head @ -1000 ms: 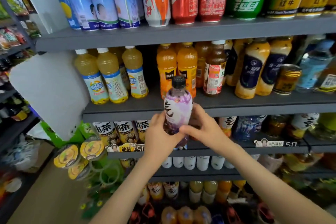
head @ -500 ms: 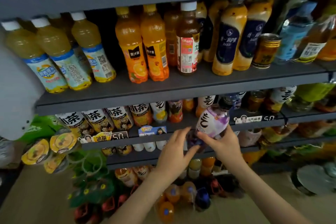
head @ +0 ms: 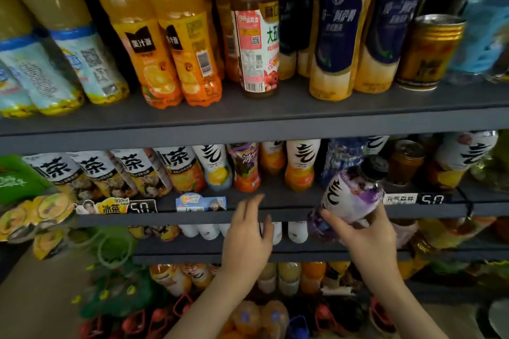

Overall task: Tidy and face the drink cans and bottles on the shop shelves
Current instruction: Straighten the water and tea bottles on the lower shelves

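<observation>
**Left hand (head: 245, 239) lets go; purple bottle (head: 349, 198) heads for the shelf**

Since half a second ago the left hand has drawn away from the purple bottle. It now hovers with fingers straight, holding nothing, before the lip of the middle shelf (head: 192, 219). The right hand (head: 366, 237) alone grips the bottle's lower body. The bottle is tilted, cap up and to the right, in front of that shelf and not yet on it. This looks like re-shelving. Next, the bottle needs standing upright among the white-labelled bottles (head: 301, 165), label facing forward.
</observation>
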`<action>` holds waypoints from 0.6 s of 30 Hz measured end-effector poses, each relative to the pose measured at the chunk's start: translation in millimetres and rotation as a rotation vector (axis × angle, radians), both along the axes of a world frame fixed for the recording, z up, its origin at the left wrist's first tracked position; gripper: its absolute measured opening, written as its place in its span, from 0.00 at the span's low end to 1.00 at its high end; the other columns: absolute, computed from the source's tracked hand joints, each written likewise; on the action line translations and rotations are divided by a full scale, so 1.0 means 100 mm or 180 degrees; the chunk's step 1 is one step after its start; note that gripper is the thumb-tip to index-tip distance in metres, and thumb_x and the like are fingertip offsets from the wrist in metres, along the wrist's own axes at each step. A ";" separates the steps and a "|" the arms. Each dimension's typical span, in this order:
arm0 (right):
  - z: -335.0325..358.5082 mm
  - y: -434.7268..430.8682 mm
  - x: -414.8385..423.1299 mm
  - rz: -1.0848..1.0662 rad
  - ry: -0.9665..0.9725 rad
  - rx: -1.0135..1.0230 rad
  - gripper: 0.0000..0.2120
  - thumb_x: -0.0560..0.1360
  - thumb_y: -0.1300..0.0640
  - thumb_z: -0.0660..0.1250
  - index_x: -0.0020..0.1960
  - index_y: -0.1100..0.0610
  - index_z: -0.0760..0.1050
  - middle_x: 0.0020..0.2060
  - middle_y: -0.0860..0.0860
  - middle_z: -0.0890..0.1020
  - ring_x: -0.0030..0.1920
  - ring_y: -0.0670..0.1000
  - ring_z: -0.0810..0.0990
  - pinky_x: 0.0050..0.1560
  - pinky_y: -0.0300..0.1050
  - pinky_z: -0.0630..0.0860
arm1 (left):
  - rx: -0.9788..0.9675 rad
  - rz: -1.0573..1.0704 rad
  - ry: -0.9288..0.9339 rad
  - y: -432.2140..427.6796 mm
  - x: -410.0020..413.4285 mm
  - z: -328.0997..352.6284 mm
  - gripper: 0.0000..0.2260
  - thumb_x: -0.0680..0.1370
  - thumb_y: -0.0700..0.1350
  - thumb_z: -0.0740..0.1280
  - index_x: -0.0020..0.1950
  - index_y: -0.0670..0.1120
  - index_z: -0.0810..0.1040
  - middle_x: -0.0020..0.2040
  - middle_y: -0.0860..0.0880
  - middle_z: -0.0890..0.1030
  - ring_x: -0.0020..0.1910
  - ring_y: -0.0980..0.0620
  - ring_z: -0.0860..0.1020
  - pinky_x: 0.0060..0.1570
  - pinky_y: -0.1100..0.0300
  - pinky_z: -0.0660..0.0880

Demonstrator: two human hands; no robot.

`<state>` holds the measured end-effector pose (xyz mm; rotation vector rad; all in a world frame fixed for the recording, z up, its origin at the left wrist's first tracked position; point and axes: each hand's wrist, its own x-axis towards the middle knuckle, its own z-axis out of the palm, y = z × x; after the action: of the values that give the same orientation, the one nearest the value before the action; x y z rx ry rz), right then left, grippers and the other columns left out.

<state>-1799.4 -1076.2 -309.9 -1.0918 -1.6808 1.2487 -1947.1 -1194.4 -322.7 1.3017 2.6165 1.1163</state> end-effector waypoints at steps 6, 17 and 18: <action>-0.16 0.12 -0.17 -0.0011 0.0272 0.0053 0.23 0.61 0.56 0.80 0.46 0.43 0.70 0.42 0.38 0.78 0.43 0.31 0.76 0.44 0.27 0.71 | 0.0723 0.0716 -0.0025 0.48 -0.18 -0.16 0.24 0.76 0.43 0.68 0.70 0.43 0.66 0.66 0.45 0.69 0.63 0.48 0.71 0.58 0.59 0.71; -0.42 0.12 -0.53 0.0078 0.0901 0.0021 0.26 0.59 0.61 0.79 0.52 0.47 0.74 0.45 0.38 0.80 0.44 0.30 0.78 0.39 0.21 0.71 | 0.1134 0.1279 -0.0223 0.92 -0.74 -0.31 0.31 0.74 0.47 0.71 0.73 0.42 0.62 0.66 0.44 0.73 0.63 0.47 0.73 0.54 0.66 0.66; -0.43 0.12 -0.55 0.0086 0.0968 0.0003 0.26 0.59 0.61 0.80 0.52 0.48 0.74 0.46 0.39 0.81 0.45 0.32 0.78 0.40 0.22 0.71 | 0.1111 0.1306 -0.0147 0.92 -0.77 -0.34 0.30 0.74 0.48 0.71 0.71 0.42 0.64 0.64 0.44 0.74 0.62 0.47 0.73 0.54 0.63 0.68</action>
<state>-1854.0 -1064.4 -352.7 -0.8323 -1.4685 1.3556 -2024.2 -1102.7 -356.7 0.7642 2.8201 1.6977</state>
